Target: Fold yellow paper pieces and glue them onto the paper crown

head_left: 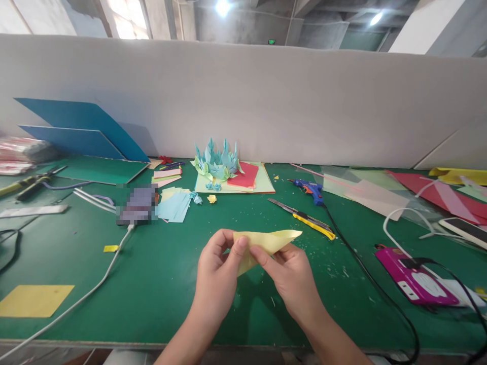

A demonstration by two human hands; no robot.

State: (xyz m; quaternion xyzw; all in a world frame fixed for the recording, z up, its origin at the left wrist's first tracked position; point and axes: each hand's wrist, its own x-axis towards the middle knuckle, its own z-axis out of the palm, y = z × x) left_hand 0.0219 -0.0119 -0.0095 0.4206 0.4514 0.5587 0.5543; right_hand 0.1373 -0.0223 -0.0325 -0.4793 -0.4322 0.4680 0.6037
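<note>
A sheet of pale yellow paper (272, 242), partly folded, is held between both hands above the green table. My left hand (219, 263) pinches its left end, thumb on the near face. My right hand (291, 268) grips it near the middle, with the thumb laid across the paper and the other fingers mostly hidden behind. The right end tapers to a point. Beyond the hands stands a blue and green folded-paper piece (217, 162) with upright points. Small folded paper pieces, one yellow (212, 199) and several blue, lie before it.
A yellow utility knife (314, 226) and a blue glue gun (312, 190) lie right of centre. A purple power strip (414, 279) with cables sits at right. Blue paper slips (176, 205), a blurred-out device (137, 204) and a yellow sheet (36, 301) are at left.
</note>
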